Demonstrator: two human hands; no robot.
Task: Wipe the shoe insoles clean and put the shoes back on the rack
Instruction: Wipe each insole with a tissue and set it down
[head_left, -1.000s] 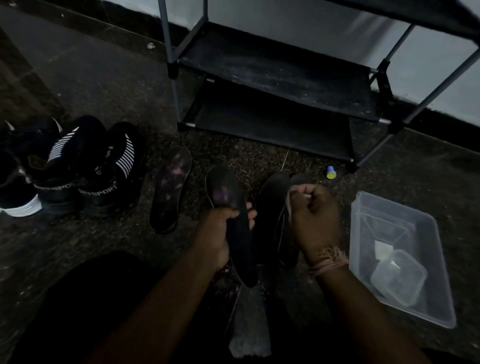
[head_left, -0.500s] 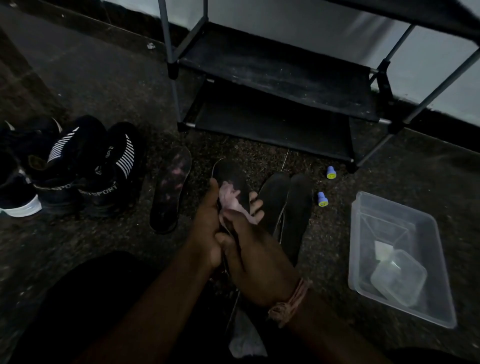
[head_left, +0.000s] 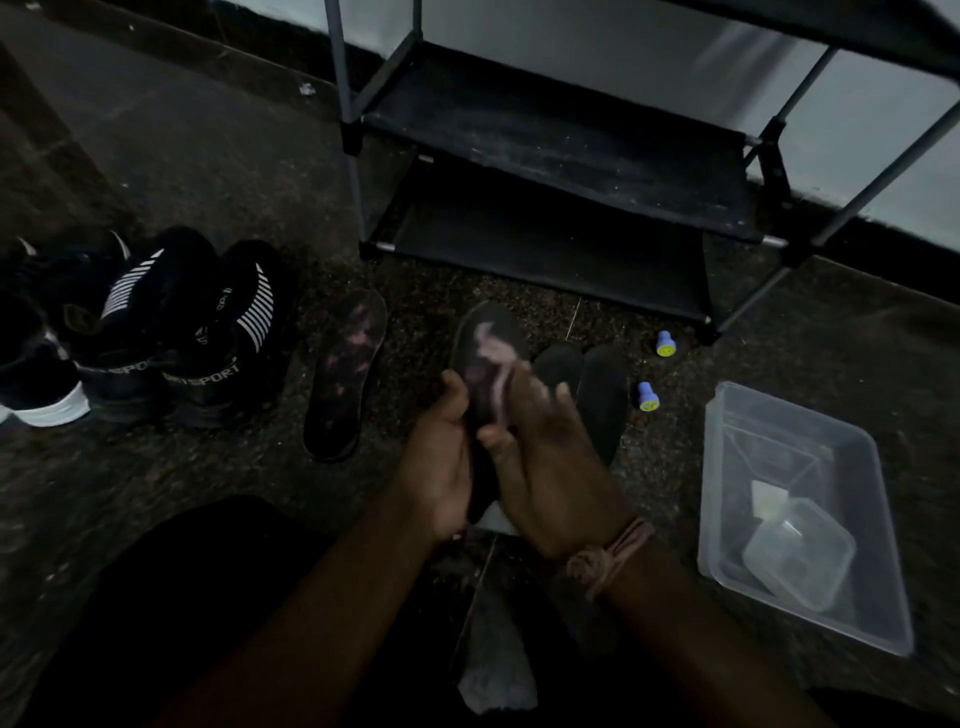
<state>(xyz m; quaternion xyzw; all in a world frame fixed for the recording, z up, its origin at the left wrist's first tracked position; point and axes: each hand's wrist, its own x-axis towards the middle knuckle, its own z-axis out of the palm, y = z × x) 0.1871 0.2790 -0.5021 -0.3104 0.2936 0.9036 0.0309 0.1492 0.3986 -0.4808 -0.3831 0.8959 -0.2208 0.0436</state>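
Dark insole (head_left: 480, 358) held upright, pink cloth (head_left: 493, 345) on it; shoes (head_left: 176, 332) left.

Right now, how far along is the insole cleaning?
Nothing looks finished. In hand: the left hand grips an insole while the right hand rubs it. Left: the stained insole and two more on the floor; shoes remain off the rack.

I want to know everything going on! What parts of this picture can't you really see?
- Right hand: fingers motion-blurred over the held insole, so the wipe under them is unclear.
- Left hand: its fingers are hidden behind that insole.
- Leftmost shoe: cut off by the left edge.
- Small tub in the clear bin: contents too dim to tell.
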